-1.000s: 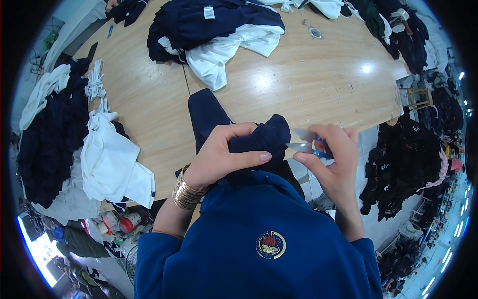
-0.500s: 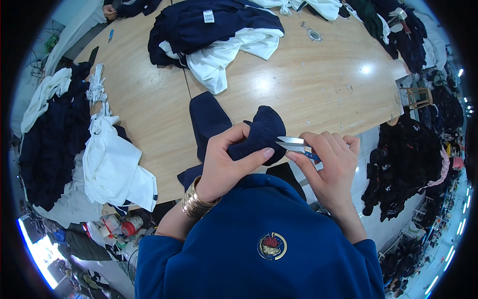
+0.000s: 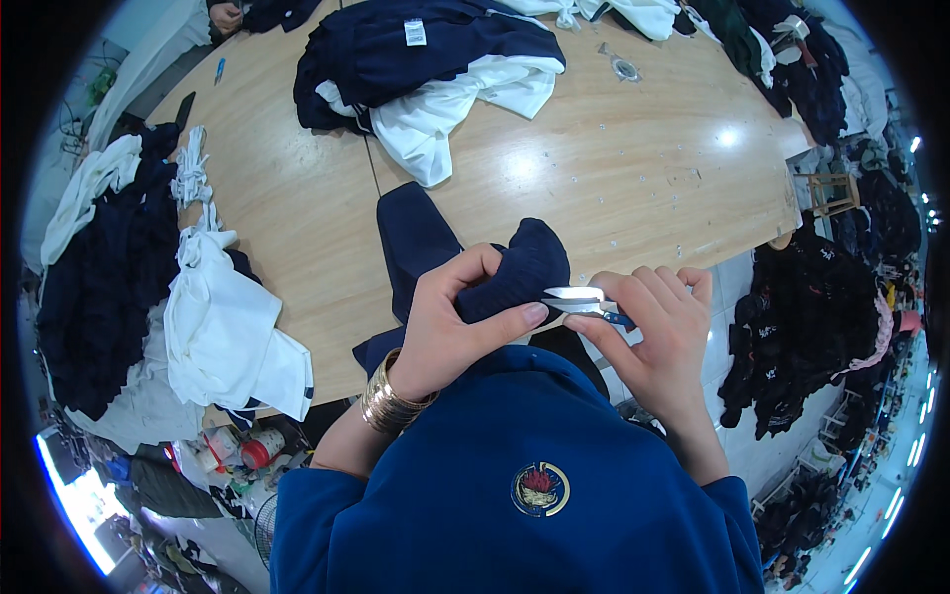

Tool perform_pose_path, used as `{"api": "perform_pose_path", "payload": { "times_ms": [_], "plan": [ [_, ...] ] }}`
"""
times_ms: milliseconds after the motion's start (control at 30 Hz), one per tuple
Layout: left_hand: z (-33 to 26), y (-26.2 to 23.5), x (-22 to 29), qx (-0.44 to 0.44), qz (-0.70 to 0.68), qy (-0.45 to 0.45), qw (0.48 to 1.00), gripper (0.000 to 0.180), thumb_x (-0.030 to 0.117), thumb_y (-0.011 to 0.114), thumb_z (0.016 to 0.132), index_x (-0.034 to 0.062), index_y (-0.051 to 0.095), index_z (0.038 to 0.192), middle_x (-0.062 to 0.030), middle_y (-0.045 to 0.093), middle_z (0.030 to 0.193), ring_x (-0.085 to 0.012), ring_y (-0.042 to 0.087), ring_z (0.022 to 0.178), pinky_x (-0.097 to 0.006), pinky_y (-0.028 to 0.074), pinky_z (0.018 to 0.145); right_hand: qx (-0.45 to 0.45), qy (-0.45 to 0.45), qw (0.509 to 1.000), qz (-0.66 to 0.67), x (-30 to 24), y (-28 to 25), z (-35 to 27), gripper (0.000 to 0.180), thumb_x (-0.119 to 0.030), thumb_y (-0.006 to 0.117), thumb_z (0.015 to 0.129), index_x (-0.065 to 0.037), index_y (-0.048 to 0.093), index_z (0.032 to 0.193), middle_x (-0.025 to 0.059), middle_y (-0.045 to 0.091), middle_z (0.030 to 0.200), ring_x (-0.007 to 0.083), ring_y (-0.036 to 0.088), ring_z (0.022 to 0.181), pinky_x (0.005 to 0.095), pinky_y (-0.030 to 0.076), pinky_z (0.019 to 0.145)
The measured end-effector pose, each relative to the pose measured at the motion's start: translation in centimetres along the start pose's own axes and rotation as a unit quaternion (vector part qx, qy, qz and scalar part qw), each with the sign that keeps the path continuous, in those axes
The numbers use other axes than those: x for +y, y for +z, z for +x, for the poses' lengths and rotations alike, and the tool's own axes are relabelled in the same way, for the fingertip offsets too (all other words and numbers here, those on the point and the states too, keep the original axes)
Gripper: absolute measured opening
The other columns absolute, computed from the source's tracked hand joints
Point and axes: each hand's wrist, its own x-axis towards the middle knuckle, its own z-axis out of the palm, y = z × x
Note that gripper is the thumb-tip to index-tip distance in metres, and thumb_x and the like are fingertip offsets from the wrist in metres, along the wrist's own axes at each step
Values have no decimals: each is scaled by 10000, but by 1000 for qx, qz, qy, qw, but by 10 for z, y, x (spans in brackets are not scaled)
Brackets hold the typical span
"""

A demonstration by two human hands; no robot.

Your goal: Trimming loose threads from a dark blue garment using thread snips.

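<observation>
My left hand (image 3: 457, 302) is closed on a dark navy garment (image 3: 534, 259), its thumb pressing a gathered, rounded edge. More of the garment stretches flat over the table to the left of this bunch. In my right hand (image 3: 648, 312) I grip small thread snips (image 3: 579, 301) with silver blades and a blue handle part. Their blades are spread and point left, with the tips at the gathered edge beside my left thumb. Whether a thread lies between the blades is too small to tell.
The wooden table (image 3: 297, 188) carries a navy and white garment pile (image 3: 426, 59) at its far side. White clothes (image 3: 228, 307) and dark clothes (image 3: 114, 287) lie at the left. Another person's hand (image 3: 226, 17) shows far left. Black garments (image 3: 792, 337) are heaped at the right.
The snips have shifted slightly left and down, toward my left thumb, and their blades have tilted. The gathered edge has turned a little in my left hand.
</observation>
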Motion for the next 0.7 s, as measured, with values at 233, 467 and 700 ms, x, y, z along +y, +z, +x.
{"api": "perform_pose_path", "payload": {
  "times_ms": [233, 467, 700],
  "plan": [
    [-1, 1, 4, -13, -44, 0, 999, 238, 211, 682, 716, 48, 522, 784, 27, 505, 699, -42, 412, 641, -190, 321, 586, 42, 101, 966, 232, -5, 4, 2, 251, -202, 725, 655, -111, 619, 864, -17, 511, 647, 107, 438, 533, 265, 265, 604],
    [-1, -1, -1, -36, -3, -24, 999, 252, 217, 693, 712, 39, 530, 787, 26, 511, 704, -37, 425, 653, -187, 333, 600, 81, 50, 959, 266, -2, 26, 0, 147, -46, 655, 668, -90, 632, 807, -23, 529, 614, 89, 410, 525, 241, 276, 579],
    [0, -9, -5, -16, 22, 18, 999, 266, 243, 693, 721, 28, 569, 815, 10, 542, 719, -54, 467, 656, -192, 351, 607, 88, 242, 824, 505, 13, 14, 0, 85, -100, 553, 853, -29, 550, 808, -9, 533, 683, 48, 421, 629, 187, 312, 575]
  ]
}}
